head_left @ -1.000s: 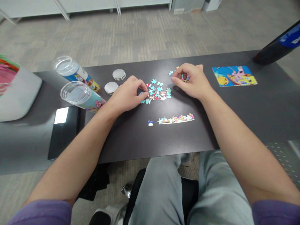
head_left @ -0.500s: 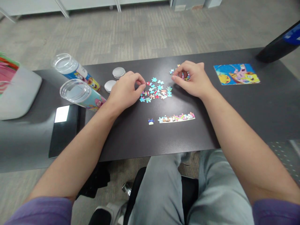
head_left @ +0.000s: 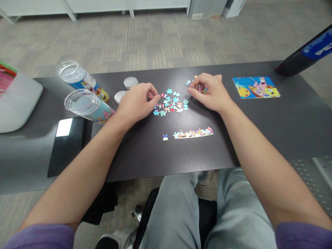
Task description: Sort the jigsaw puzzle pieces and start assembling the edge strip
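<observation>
Left hand (head_left: 136, 103) curled at the near-left edge of the loose pieces (head_left: 171, 103), fingertips pinched close; whether a piece sits between them cannot be told. Right hand (head_left: 210, 91) curled over a smaller cluster (head_left: 190, 82) to the far right of the pile, fingers narrow, grip likewise hidden. Joined strip (head_left: 193, 132) with a stray piece (head_left: 165, 137) nearer the body, between both wrists.

Risk, as a judgement: a dragging wrist or forearm could scatter the pile or break the strip, both lying close.

Cartoon prints on the tubes (head_left: 85, 103) left of the left hand and on the card (head_left: 255, 87) right of the right hand; no lettering legible.
</observation>
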Motion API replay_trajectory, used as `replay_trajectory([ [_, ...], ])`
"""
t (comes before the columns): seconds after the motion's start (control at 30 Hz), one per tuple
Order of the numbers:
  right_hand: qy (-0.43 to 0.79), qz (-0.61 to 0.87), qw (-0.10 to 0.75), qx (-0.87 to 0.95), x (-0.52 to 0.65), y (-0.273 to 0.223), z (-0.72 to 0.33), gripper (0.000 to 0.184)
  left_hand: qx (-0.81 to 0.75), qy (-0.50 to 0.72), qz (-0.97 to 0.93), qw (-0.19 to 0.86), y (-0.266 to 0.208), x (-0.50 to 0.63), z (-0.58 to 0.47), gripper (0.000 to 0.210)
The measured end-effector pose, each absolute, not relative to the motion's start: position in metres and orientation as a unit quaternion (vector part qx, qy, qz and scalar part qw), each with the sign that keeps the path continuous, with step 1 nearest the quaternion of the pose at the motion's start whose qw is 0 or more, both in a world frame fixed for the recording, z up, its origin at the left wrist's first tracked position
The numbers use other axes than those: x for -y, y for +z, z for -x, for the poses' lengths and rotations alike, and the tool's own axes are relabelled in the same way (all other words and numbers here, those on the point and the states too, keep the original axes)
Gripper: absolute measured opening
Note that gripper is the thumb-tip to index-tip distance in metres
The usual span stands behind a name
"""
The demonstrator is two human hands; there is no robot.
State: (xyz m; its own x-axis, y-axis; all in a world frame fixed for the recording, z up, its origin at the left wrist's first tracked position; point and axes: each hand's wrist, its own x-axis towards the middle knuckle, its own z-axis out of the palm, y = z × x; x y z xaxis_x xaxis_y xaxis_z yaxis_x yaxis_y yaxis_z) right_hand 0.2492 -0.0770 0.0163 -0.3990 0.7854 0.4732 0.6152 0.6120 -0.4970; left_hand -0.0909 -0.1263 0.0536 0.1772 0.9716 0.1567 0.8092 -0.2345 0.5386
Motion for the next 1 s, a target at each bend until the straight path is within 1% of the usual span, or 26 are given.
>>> replay_trajectory([
  [0.1, 0.121, 0.427, 0.348, 0.826, 0.078, 0.016, -0.249, 0.030, -0.584, 0.251, -0.752, 0.175, 0.049, 0.126, 0.091, 0.017],
  [0.23, 0.126, 0.422, 0.341, 0.831, 0.079, 0.017, -0.249, 0.028, -0.568, 0.255, -0.763, 0.175, 0.043, 0.127, 0.090, 0.014],
  [0.33, 0.126, 0.424, 0.333, 0.832, 0.081, 0.020, -0.248, 0.027, -0.566, 0.234, -0.775, 0.159, 0.042, 0.131, 0.087, 0.027],
  [0.43, 0.130, 0.439, 0.317, 0.830, 0.082, 0.023, -0.246, 0.027, -0.584, 0.173, -0.783, 0.122, 0.048, 0.135, 0.083, 0.039],
  [0.5, 0.135, 0.448, 0.298, 0.832, 0.082, 0.025, -0.246, 0.024, -0.597, 0.130, -0.785, 0.104, 0.054, 0.137, 0.082, 0.043],
  [0.6, 0.137, 0.453, 0.292, 0.831, 0.081, 0.027, -0.246, 0.020, -0.603, 0.100, -0.786, 0.092, 0.060, 0.138, 0.081, 0.045],
  [0.7, 0.135, 0.455, 0.292, 0.830, 0.081, 0.027, -0.246, 0.017, -0.602, 0.100, -0.788, 0.084, 0.062, 0.138, 0.081, 0.045],
  [1.0, 0.134, 0.461, 0.280, 0.831, 0.081, 0.027, -0.246, 0.023, -0.615, 0.102, -0.778, 0.081, 0.063, 0.141, 0.078, 0.046],
])
